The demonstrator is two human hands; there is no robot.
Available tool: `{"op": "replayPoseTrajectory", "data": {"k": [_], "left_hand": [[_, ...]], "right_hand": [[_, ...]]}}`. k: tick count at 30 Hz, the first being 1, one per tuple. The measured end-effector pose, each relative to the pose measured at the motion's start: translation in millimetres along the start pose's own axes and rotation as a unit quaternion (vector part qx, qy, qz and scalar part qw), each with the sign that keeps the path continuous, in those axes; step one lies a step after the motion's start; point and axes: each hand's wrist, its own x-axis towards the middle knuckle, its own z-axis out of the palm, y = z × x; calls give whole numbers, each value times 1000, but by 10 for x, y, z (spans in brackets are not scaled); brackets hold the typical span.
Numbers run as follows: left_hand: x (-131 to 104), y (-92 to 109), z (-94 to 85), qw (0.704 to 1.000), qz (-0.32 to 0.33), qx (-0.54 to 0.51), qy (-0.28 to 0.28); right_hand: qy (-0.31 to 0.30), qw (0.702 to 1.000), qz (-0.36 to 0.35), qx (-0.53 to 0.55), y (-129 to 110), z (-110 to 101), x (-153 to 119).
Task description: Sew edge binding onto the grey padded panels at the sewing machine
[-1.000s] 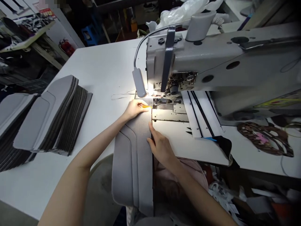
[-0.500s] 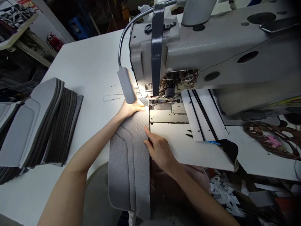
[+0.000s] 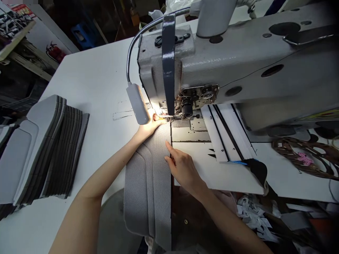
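A grey padded fabric panel with two stitched lines hangs from the table's front edge toward me. Its far end lies at the presser foot of a sewing machine. My left hand is by the needle area at that far end, thumb and finger drawn together, with a small yellowish thing between them that I cannot make out. The lamp head hides part of this hand. My right hand rests at the panel's right edge, index finger and thumb stretched out and apart, the other fingers curled.
A stack of similar grey panels stands on the white table at left. White strips with black lines lie right of the needle plate, near a black cloth piece and a brown sandal-like item.
The view has shifted slightly. The panel's far end sits closer to the presser foot. My left thumb and finger have come together, while my right hand keeps its pose beside the edge.
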Motion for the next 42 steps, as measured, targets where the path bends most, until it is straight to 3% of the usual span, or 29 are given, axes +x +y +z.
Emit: {"op": "replayPoseTrajectory", "data": {"k": [4,8,14,17,20,23,27,30,32,33,34,36,38,40,42], "left_hand": [[-474,253,109,966,130,223,-5],[-788,324,216,937,195,288,-5],[-804,214,232,934,240,263,31],[-786,183,236,932,257,253,35],[-787,175,245,934,257,245,37],[-801,187,249,936,253,242,40],[-826,224,239,938,241,245,37],[-830,242,219,945,219,243,24],[-825,243,204,948,212,237,17],[-822,241,196,949,211,234,15],[-821,239,190,950,212,230,14],[-827,240,179,951,215,221,17],[-843,249,170,956,204,209,34],[-864,265,164,961,185,199,52],[-880,282,161,963,179,194,56]], "right_hand": [[10,1000,-1,-6,11,8,24],[22,1000,3,2,-26,-4,52],[2,1000,23,-18,-62,-231,-35],[111,985,67,-115,80,-505,-118],[205,933,167,-244,312,-795,-167],[174,907,241,-300,507,-988,-150],[157,908,232,-311,623,-1112,-126],[276,891,165,-321,632,-1150,-241],[376,878,50,-292,583,-1098,-415],[398,879,-30,-262,535,-1035,-526],[387,887,-116,-223,472,-945,-644],[296,902,-283,-136,314,-699,-866],[231,888,-394,-57,157,-416,-1027],[199,872,-447,-3,51,-160,-1107],[183,871,-454,22,19,27,-1128]]}}
